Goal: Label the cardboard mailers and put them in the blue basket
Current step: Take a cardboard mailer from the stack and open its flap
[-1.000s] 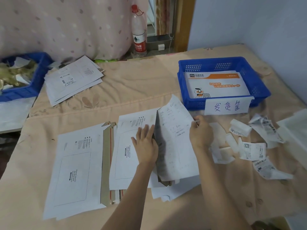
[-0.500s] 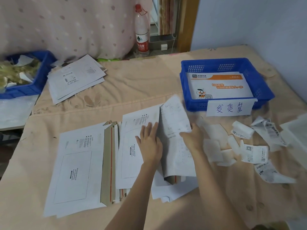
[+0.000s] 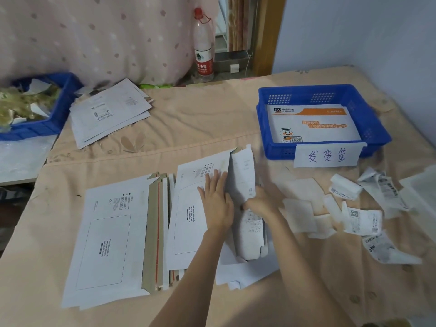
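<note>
A white cardboard mailer [image 3: 188, 208] lies on a stack in the middle of the bed. My left hand [image 3: 215, 199] presses flat on its right part, fingers spread. My right hand [image 3: 260, 201] grips a printed paper sheet [image 3: 246, 182] that is folded upward along the mailer's right edge. Another open mailer [image 3: 111, 232] with a brown flap lies to the left. The blue basket [image 3: 377, 128] with a handwritten tag stands at the back right and holds an orange-and-white mailer [image 3: 313, 123].
Curled labels and backing strips [image 3: 354, 208] are scattered to the right. More white mailers [image 3: 111, 112] are piled at the back left beside a second blue bin [image 3: 59, 114] of scraps. A water bottle [image 3: 203, 53] stands behind the bed. A white tray edge [image 3: 422, 190] shows at far right.
My right hand has pulled the sheet's right edge leftward, folding it narrower toward my left hand. My left hand stayed pressed on the mailer.
</note>
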Motion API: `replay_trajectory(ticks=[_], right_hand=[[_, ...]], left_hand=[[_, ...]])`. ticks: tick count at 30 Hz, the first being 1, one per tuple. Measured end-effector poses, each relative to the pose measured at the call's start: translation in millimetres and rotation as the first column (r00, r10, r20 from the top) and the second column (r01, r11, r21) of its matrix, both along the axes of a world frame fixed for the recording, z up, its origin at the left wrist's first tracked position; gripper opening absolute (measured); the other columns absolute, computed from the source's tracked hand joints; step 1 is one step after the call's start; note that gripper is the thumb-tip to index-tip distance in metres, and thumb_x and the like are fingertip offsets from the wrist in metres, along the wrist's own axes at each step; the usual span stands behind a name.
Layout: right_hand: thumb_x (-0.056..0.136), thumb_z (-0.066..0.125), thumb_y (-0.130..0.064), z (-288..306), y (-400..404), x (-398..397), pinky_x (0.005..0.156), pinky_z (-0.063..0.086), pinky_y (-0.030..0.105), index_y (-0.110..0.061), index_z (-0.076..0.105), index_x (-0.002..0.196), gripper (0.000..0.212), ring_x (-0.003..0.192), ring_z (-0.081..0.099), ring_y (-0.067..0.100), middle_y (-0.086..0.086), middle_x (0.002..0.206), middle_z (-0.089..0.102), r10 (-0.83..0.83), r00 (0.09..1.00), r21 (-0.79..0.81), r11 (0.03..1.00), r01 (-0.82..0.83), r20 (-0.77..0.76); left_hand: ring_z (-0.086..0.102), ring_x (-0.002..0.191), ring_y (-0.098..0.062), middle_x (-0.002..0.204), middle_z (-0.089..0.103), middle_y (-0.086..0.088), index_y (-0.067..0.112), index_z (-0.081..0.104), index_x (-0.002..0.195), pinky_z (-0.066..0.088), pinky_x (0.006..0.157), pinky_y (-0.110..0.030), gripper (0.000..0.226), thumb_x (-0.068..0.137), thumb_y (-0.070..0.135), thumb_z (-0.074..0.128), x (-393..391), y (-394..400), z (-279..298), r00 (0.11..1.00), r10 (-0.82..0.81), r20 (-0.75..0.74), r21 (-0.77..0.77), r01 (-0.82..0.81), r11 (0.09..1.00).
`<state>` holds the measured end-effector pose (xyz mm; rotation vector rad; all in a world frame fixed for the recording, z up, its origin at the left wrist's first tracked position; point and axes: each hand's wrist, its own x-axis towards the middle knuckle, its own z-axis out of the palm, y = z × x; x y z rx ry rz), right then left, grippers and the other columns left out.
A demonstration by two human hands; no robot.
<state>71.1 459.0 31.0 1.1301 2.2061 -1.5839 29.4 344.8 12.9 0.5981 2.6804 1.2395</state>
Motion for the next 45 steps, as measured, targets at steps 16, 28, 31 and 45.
replay_trajectory(ticks=[16,28,31,45], right_hand=[[0.079,0.060,0.006,-12.0,-7.8,-7.0,0.105,0.042,0.042,-0.012,0.016,0.152,0.086,0.134,0.038,0.030,0.011,0.150,0.033,0.065,0.994,-0.027,0.998,-0.063,0.091],[0.076,0.075,-0.007,-22.7,0.5,8.5,0.106,0.038,0.034,-0.018,0.010,0.154,0.102,0.140,0.030,0.025,0.006,0.157,0.022,0.177,0.983,-0.025,0.984,-0.176,0.043],[0.079,0.068,0.002,-17.1,-0.6,7.5,0.085,0.047,0.026,-0.020,0.004,0.154,0.101,0.131,0.040,0.023,0.005,0.158,0.017,0.174,0.983,-0.088,0.982,-0.168,0.060],[0.060,0.071,0.011,-21.7,-5.5,5.7,0.086,0.054,0.043,-0.004,0.068,0.088,0.031,0.096,0.064,0.033,0.015,0.094,0.070,-0.223,0.970,-0.336,0.910,0.244,0.100]], left_hand=[[0.011,0.147,-0.023,0.154,0.030,-0.003,0.017,0.039,0.145,0.001,0.118,-0.048,0.067,0.082,-0.006,0.035,-4.2,5.8,2.5,0.998,0.001,0.061,0.043,-0.004,0.999],[0.015,0.147,-0.024,0.153,0.034,-0.004,0.016,0.044,0.142,0.000,0.118,-0.045,0.070,0.075,0.011,0.024,-8.6,8.2,5.2,0.997,0.007,0.072,0.061,-0.012,0.998],[0.015,0.147,-0.024,0.152,0.034,-0.005,0.015,0.045,0.142,0.001,0.118,-0.047,0.071,0.074,0.010,0.023,-6.8,11.5,4.5,0.998,0.020,0.059,0.050,-0.023,0.998],[0.016,0.146,-0.022,0.151,0.036,-0.003,0.014,0.047,0.140,-0.003,0.119,-0.044,0.059,0.087,-0.009,0.035,-6.4,19.4,-0.2,0.996,0.085,0.036,0.071,-0.087,0.994]])
